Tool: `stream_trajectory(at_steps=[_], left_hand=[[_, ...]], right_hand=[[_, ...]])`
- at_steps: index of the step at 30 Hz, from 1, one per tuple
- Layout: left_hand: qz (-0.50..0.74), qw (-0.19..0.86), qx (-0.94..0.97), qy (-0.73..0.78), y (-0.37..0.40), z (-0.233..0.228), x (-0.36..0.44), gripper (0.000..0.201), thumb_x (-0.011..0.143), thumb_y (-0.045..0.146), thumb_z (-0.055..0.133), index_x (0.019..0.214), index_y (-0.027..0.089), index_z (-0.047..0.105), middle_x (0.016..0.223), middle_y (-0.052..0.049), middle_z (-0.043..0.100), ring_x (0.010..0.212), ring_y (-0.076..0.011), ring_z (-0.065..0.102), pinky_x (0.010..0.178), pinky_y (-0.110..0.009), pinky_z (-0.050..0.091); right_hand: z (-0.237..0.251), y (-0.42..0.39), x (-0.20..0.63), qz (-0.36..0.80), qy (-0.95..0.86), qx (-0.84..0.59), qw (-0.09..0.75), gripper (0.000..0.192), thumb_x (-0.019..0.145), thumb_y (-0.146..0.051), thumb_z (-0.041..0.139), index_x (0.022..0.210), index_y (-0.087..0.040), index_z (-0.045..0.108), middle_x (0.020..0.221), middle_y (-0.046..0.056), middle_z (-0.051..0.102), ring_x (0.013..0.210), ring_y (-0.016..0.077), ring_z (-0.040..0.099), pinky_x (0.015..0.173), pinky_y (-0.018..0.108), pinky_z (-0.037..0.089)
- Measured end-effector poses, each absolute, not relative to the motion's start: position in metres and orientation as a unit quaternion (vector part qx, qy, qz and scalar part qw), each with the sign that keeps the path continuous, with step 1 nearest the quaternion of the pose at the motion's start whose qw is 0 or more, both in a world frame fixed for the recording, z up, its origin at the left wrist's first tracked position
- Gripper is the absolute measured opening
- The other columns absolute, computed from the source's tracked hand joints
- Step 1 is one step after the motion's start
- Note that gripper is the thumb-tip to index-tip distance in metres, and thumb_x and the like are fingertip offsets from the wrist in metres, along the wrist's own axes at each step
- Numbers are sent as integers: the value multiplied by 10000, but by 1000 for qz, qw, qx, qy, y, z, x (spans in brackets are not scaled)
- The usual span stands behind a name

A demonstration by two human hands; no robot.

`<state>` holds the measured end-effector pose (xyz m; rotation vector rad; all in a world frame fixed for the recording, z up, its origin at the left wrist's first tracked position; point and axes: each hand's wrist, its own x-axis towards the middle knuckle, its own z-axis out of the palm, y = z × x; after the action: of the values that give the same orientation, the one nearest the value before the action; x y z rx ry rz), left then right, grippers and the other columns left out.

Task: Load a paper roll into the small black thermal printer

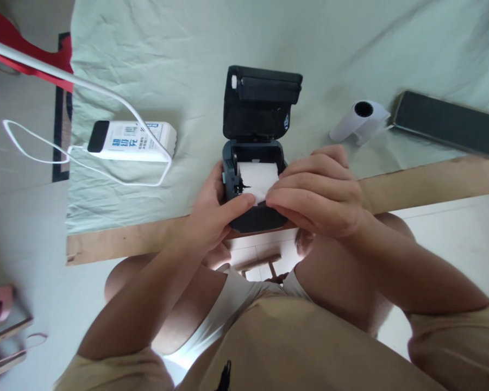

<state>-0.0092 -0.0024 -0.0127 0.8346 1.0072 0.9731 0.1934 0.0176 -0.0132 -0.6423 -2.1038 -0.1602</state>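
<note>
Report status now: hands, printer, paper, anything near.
Left hand steadies small black printer, lid open. Right hand pinches paper roll end in bay. Spare roll, phone, power bank lie apart.

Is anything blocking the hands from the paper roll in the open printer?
Nothing visible does. The lid is flipped up, and the left hand and right hand already pinch the paper roll's loose end.

Printer [256,163] front hidden under both hands; power bank [132,141] label unreadable; phone [450,122] cut by right edge.
</note>
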Motion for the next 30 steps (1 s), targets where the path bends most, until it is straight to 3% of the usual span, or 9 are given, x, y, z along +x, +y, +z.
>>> stream_trajectory(at_steps=[7,9,11,14,17,21,26,30], left_hand=[[413,677,387,470,-1,-15,-11,652,687,282,900,1237,231,554,980,-7,710,814,-170,702,629,-235,595],[415,666,407,468,-1,-16,-13,705,667,282,905,1273,231,547,999,-17,714,837,-184,704,662,-252,606],[420,658,431,453,-1,-18,-15,725,647,264,911,1282,233,562,1014,-23,717,888,-199,709,720,-258,611],[414,662,450,433,-2,-20,-18,719,651,259,906,1290,243,578,1060,-40,727,975,-239,723,771,-278,614],[419,656,462,425,-2,-22,-19,688,671,261,899,1291,240,603,1078,-43,730,994,-244,726,804,-282,613],[430,648,448,441,-2,-17,-17,668,656,235,913,1265,231,638,1063,-34,732,1002,-235,729,841,-277,615],[434,680,400,435,-6,-8,-12,678,658,230,925,1267,242,626,952,-18,738,898,-237,758,754,-292,643],[452,696,357,429,-8,-7,-8,662,679,393,944,1240,242,627,825,4,687,794,-226,757,620,-263,617]], right_hand=[[-11,17,196,0,-831,-282,480,74,950,-290,667,989,-272,607,874,-53,740,868,139,703,759,340,500],[-11,18,198,16,-785,-328,525,161,919,-259,662,1073,-269,619,1029,13,730,977,184,699,830,364,549],[-13,21,201,48,-752,-384,533,336,925,-303,637,1256,-284,582,1307,78,655,1175,249,662,894,412,573],[-18,28,205,121,-752,-429,485,572,974,-497,552,1493,-345,366,1589,84,455,1374,311,575,970,477,575],[-23,32,207,165,-753,-417,480,617,988,-615,470,1523,-380,272,1564,64,485,1380,306,584,1025,494,563],[-21,27,205,186,-724,-395,534,470,1003,-654,409,1418,-433,413,1408,-3,592,1323,277,626,1000,475,573],[-9,19,203,229,-786,-394,418,381,998,-481,539,1330,-299,503,1374,72,631,1364,276,575,1136,512,521],[-7,20,201,335,-775,-389,368,447,990,-493,546,1387,-313,448,1449,50,594,1341,242,587,1135,483,534]])
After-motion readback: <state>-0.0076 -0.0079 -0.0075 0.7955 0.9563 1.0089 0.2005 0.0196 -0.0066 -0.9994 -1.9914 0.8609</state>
